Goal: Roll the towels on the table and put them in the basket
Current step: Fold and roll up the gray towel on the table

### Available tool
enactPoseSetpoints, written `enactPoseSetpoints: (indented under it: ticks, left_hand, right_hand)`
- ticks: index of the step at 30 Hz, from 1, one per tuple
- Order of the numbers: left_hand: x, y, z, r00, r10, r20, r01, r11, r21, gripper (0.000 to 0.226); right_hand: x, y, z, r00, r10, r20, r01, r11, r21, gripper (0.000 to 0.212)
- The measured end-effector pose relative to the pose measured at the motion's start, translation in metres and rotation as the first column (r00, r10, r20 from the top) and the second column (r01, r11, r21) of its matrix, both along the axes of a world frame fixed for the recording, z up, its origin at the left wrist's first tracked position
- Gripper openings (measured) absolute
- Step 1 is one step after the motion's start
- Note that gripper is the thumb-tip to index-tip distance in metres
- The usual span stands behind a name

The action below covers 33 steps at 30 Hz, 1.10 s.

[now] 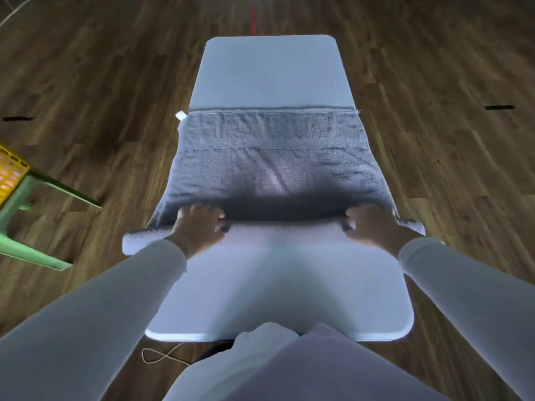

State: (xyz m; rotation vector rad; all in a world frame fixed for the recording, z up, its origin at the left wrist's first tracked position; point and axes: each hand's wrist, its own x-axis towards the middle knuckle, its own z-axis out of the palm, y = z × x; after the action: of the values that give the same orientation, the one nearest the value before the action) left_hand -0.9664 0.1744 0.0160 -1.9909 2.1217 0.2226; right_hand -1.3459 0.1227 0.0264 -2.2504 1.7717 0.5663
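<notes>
A wooden plank floor (86, 68) surrounds the counter (272, 68), with a thin red line (254, 15) running away beyond the far edge and short black marks (498, 107) on either side. Off the counter's left edge, well apart from it, a yellow basket (10, 175) with a perforated wall sits on a pale green plastic stool (29, 227); only a corner of it is in view. A thin looped cord (162, 355) lies on the floor under the near left corner. Nothing lies on the counter between the hands and the far edge apart from the towel itself.

The grey towel (272, 157) lies flat across the middle of the counter, spanning it from left edge to right edge and overhanging both slightly. Its pile is thick and fluffy, with a flat woven band and a stitched hem along its far end. A small white label (181, 115) sticks out at its far left corner. The near end is wound into a soft cylinder, the rolled part (280, 231), whose left tip juts past the counter's left edge.

The left hand (199, 227) and right hand (373, 227) each sit on the rolled part near its ends, fingers curled over it, gripping it. Both arms wear smooth white sleeves (115, 285). The counter top is smooth, white, with rounded corners.
</notes>
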Motion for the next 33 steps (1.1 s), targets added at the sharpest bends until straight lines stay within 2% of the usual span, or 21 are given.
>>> enactPoseSetpoints:
  ticks: [2,4,7,10,12,14,15,16,17,18,19,20,21,23,25,27,29,30,31,32,33]
  left_hand:
    - [-0.001,0.005,-0.009,0.987,0.081,-0.138,-0.105,0.979,-0.176,0.043]
    - [-0.004,0.009,-0.019,0.981,0.082,-0.178,-0.098,0.992,-0.085,0.054]
    - [-0.007,0.016,-0.03,0.997,0.035,-0.072,-0.032,0.999,0.044,0.068]
    - [-0.007,0.012,-0.025,1.0,0.02,-0.024,-0.02,1.0,-0.013,0.047]
    - [-0.005,0.004,-0.015,0.998,0.042,-0.049,-0.037,0.995,0.094,0.029]
    - [-0.001,-0.003,-0.005,0.998,0.053,-0.023,-0.044,0.955,0.292,0.031]
    - [0.0,-0.004,-0.001,0.998,0.06,0.0,-0.057,0.941,0.334,0.036]
    - [0.003,-0.005,0.001,0.998,0.065,0.013,-0.066,0.955,0.29,0.039]
    - [0.005,-0.003,0.001,0.996,0.088,0.009,-0.089,0.982,0.169,0.043]
    - [0.006,0.0,-0.001,0.992,0.124,-0.033,-0.123,0.992,0.024,0.044]
    - [0.006,0.003,-0.004,0.984,0.144,-0.103,-0.152,0.985,-0.077,0.045]
    - [0.005,0.005,-0.007,0.98,0.133,-0.149,-0.147,0.985,-0.089,0.048]
    - [0.004,0.008,-0.012,0.984,0.102,-0.145,-0.108,0.994,-0.03,0.055]
    - [0.001,0.013,-0.022,0.998,0.041,-0.053,-0.036,0.996,0.085,0.066]
    - [-0.002,0.013,-0.021,0.999,0.018,0.037,-0.02,0.997,0.068,0.056]
    - [-0.007,0.006,-0.009,0.997,-0.001,0.077,-0.008,0.993,0.12,0.042]
    - [-0.01,-0.001,0.006,0.999,0.016,0.049,-0.029,0.955,0.294,0.043]
    - [-0.01,-0.002,0.011,0.998,0.022,0.057,-0.04,0.939,0.341,0.045]
    - [-0.009,-0.001,0.013,0.998,0.009,0.066,-0.028,0.953,0.3,0.046]
    - [-0.006,0.001,0.012,0.998,0.006,0.064,-0.018,0.984,0.179,0.045]
    - [-0.004,0.003,0.01,0.999,0.034,0.026,-0.034,0.999,0.017,0.043]
  right_hand:
    - [0.0,0.002,-0.011,0.986,-0.08,0.149,0.113,0.968,-0.226,0.037]
    - [0.003,0.005,-0.021,0.97,-0.072,0.23,0.11,0.982,-0.152,0.046]
    - [0.006,0.014,-0.029,0.997,-0.011,0.072,0.013,0.999,-0.04,0.066]
    - [0.01,0.01,-0.016,1.0,-0.002,-0.005,0.002,0.993,-0.118,0.037]
    - [0.011,0.001,-0.003,1.0,-0.004,0.011,0.003,0.999,0.04,0.022]
    - [0.008,-0.008,0.005,1.0,0.002,-0.016,0.003,0.953,0.302,0.033]
    - [0.005,-0.01,0.006,1.0,0.014,-0.023,-0.005,0.942,0.334,0.039]
    - [0.002,-0.01,0.006,1.0,0.027,-0.008,-0.024,0.967,0.255,0.04]
    - [0.0,-0.01,0.002,0.999,0.023,0.035,-0.025,0.997,0.071,0.04]
    - [-0.002,-0.008,-0.004,0.993,-0.012,0.118,0.024,0.994,-0.106,0.04]
    - [-0.002,-0.005,-0.009,0.976,-0.064,0.206,0.103,0.978,-0.183,0.043]
    - [-0.002,-0.001,-0.014,0.963,-0.101,0.249,0.143,0.977,-0.156,0.05]
    - [-0.002,0.003,-0.019,0.972,-0.087,0.22,0.111,0.989,-0.099,0.059]
    - [-0.006,0.014,-0.031,0.994,0.013,0.107,-0.007,0.998,-0.056,0.068]
    - [-0.01,0.019,-0.036,0.997,0.053,0.052,-0.048,0.994,-0.098,0.057]
    - [-0.01,0.017,-0.028,0.994,0.044,0.099,-0.035,0.996,-0.084,0.041]
    - [-0.009,0.009,-0.014,0.993,0.02,0.114,-0.032,0.995,0.098,0.024]
    - [-0.011,0.004,-0.009,0.997,-0.004,0.081,-0.012,0.98,0.199,0.025]
    - [-0.013,0.001,-0.004,0.998,-0.029,0.057,0.015,0.973,0.231,0.034]
    - [-0.015,-0.002,-0.002,0.997,-0.044,0.057,0.034,0.985,0.167,0.045]
    - [-0.018,-0.003,-0.004,0.993,-0.072,0.095,0.071,0.997,0.018,0.054]
